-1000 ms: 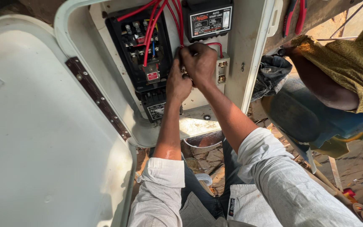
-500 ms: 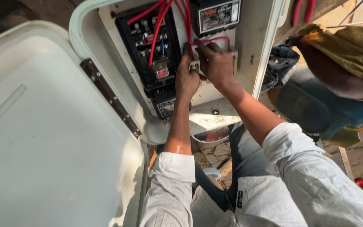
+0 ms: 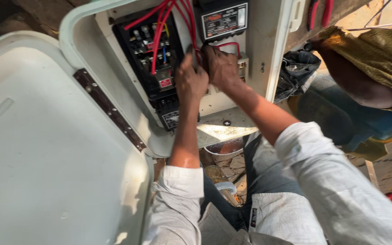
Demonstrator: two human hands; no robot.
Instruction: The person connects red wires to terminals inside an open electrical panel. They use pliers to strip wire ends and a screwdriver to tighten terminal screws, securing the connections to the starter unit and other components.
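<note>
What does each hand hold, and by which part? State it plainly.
Both the left hand and the right hand close around the red wires low on the bundle, inside the open electrical box. The exact grip is hidden.

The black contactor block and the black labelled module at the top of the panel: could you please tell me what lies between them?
In the head view, a bundle of red wires runs between the black contactor block and the black labelled module.

Left hand point(image 3: 190, 81), right hand point(image 3: 220, 65): bare, no gloves, rings or watch visible. Forearms bare. Pale grey-white shirt sleeves point(image 3: 175, 190) rolled to elbow, cuffs folded, fabric creased. Blue denim trousers point(image 3: 259, 181), small dark label near pocket.
</note>
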